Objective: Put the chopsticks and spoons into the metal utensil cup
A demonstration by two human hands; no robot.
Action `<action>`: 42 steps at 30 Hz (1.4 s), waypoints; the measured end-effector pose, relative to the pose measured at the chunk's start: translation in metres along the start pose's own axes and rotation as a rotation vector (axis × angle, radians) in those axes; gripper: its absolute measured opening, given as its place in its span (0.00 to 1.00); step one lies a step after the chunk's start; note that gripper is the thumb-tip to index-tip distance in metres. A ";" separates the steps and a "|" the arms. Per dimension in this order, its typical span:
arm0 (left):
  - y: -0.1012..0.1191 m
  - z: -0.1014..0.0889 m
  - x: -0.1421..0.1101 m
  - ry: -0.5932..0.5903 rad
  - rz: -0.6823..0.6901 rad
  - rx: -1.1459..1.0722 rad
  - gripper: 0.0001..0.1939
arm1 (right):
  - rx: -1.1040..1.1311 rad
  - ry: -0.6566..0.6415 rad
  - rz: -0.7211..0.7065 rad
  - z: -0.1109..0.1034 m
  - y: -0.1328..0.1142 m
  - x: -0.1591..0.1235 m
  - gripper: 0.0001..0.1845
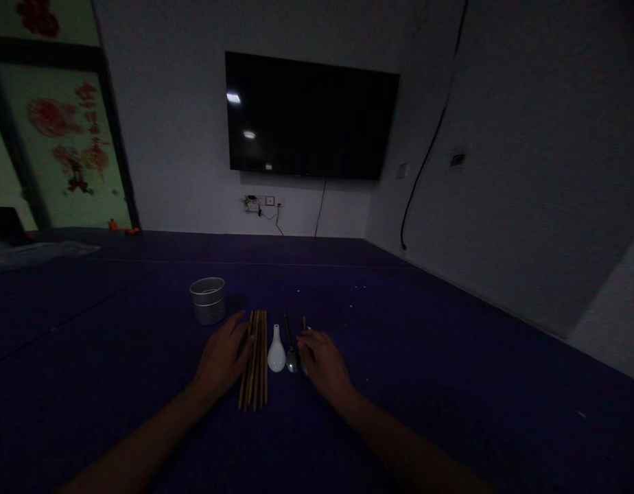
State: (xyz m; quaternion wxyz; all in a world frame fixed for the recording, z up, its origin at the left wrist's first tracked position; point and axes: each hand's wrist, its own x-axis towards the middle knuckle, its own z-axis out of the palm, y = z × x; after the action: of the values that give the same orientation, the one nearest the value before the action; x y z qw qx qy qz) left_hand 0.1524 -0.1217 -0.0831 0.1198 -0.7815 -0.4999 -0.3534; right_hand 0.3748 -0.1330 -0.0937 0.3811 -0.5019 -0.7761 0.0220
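A bundle of several wooden chopsticks [259, 357] lies on the dark blue table [451, 384] in front of me. My left hand [221, 357] rests flat at the bundle's left side, fingers stretched out and touching the sticks. To the right of the sticks lies a white ceramic spoon [276, 351], then a metal spoon [291, 353] and another dark utensil beside it. My right hand [324, 363] lies over those metal utensils with its fingers curled down on them; whether it grips one is unclear in the dim light.
A small metal cup [208, 300] stands upright just behind and left of my left hand. A black screen [309, 116] hangs on the far wall, with a socket and cables below it. A wall runs along the table's right side.
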 end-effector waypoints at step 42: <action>0.021 -0.017 -0.007 0.500 0.468 0.127 0.09 | -0.044 0.177 -0.215 -0.010 -0.016 -0.013 0.22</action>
State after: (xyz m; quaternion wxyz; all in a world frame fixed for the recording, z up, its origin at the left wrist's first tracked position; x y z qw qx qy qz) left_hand 0.1614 -0.1456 -0.0716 0.3649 -0.7550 -0.2835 -0.4651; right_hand 0.3717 -0.1542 -0.0873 0.4369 -0.4241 -0.7892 -0.0804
